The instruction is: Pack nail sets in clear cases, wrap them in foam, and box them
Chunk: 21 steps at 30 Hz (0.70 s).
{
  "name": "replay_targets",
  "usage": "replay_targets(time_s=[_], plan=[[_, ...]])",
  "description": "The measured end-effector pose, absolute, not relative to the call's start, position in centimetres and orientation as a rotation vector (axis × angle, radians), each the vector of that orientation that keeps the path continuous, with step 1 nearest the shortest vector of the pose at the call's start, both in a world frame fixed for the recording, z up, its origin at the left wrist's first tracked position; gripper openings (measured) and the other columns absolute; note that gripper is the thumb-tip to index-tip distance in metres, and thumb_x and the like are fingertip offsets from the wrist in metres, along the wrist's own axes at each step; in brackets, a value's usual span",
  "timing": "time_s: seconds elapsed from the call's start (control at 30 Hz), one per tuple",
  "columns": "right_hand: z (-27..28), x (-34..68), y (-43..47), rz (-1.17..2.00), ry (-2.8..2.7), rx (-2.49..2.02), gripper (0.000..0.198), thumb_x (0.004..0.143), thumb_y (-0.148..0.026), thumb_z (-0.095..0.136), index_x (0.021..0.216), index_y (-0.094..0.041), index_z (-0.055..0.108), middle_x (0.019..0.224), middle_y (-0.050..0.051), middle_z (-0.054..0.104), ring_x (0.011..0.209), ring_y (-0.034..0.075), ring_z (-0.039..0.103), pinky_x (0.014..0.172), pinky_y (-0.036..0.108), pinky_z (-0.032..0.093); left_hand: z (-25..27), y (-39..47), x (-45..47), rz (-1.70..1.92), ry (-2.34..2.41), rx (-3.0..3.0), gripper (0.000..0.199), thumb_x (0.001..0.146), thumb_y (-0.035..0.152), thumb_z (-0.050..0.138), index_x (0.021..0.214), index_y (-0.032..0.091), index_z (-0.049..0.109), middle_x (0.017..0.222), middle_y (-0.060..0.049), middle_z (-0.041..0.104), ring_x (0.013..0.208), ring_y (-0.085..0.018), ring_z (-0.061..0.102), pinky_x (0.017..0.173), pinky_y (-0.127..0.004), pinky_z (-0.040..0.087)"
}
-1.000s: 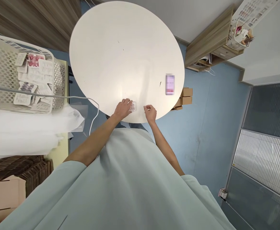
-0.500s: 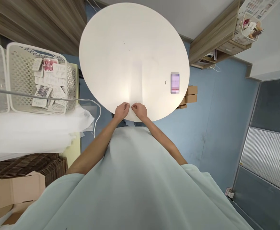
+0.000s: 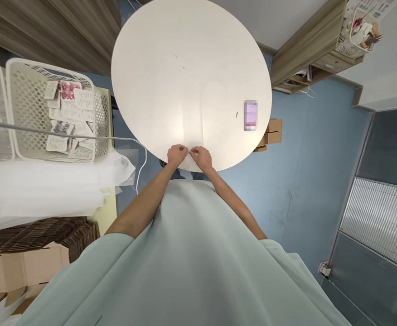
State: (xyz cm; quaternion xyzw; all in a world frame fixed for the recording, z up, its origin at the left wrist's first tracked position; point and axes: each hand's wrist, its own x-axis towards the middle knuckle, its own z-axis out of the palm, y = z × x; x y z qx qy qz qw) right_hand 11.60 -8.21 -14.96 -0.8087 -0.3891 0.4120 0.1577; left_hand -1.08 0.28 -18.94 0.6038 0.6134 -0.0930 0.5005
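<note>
A thin, see-through plastic sheet [image 3: 193, 117] lies on the round white table [image 3: 151, 68], running away from me as a faint pale strip. I cannot make out whether it is a single layer or a bag. At its near end my left hand [image 3: 177, 155] pinches with thumb and forefinger. My right hand [image 3: 201, 158] pinches just beside it, with the fingertips of the two hands almost meeting. The edge between the fingertips is too small to see clearly. Both hands stay close to the table's front edge.
A phone-like rectangle [image 3: 250, 115], blurred, lies on the table's right side. White baskets [image 3: 98, 113] at the left hold printed blister packs [image 3: 60, 136]. Below are white plastic sheets [image 3: 49, 181] and folded cardboard [image 3: 45, 267]. A cable [image 3: 117, 137] hangs there. Small cartons [image 3: 273, 131] stand right of the table.
The view has shifted slightly. Both hands keep their pinch at the near end of the plastic sheet, and a faint curved outline now shows at the sheet's far right.
</note>
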Motion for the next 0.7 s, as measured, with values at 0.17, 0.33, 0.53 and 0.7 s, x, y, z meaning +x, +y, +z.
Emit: replay_targets(time_s=[0.17, 0.33, 0.53, 0.7], plan=[[-15.2, 14.0, -9.7, 1.042, -0.881, -2.442, 0.020, 0.105, -0.034, 0.065, 0.116, -0.021, 0.076, 0.120, 0.009, 0.078, 0.110, 0.023, 0.073, 0.101, 0.036, 0.057, -19.3, 0.1, -0.8, -0.236, 1.482, 1.524, 0.029, 0.097, 0.040, 0.060, 0.108, 0.023, 0.080, 0.113, -0.012, 0.084, 0.106, -0.034, 0.075, 0.091, -0.046, 0.059], [-16.1, 15.3, -9.8, 1.127, -0.754, -2.483, 0.027, 0.101, -0.040, 0.071, 0.121, -0.021, 0.074, 0.126, 0.012, 0.079, 0.121, 0.027, 0.073, 0.104, 0.039, 0.057, -19.2, -0.4, -0.2, -0.350, 1.517, 1.647, 0.030, 0.101, 0.047, 0.056, 0.112, 0.026, 0.074, 0.118, -0.016, 0.080, 0.112, -0.040, 0.072, 0.092, -0.054, 0.057], [-16.9, 15.5, -9.2, 1.249, -0.675, -2.452, 0.025, 0.100, -0.037, 0.072, 0.117, -0.019, 0.077, 0.122, 0.013, 0.082, 0.119, 0.027, 0.076, 0.104, 0.039, 0.058, -19.4, -0.8, 0.4, -0.323, 1.584, 1.609, 0.033, 0.097, 0.048, 0.058, 0.115, 0.024, 0.073, 0.108, -0.019, 0.079, 0.108, -0.044, 0.072, 0.087, -0.059, 0.057], [-17.3, 15.6, -9.5, 1.239, -0.645, -2.428, 0.022, 0.098, -0.036, 0.073, 0.112, -0.020, 0.079, 0.118, 0.012, 0.083, 0.115, 0.026, 0.078, 0.103, 0.039, 0.059, -18.0, -1.4, 0.3, -0.233, 1.536, 1.830, 0.046, 0.103, 0.040, 0.049, 0.139, 0.016, 0.064, 0.136, -0.026, 0.070, 0.128, -0.046, 0.065, 0.099, -0.060, 0.054]])
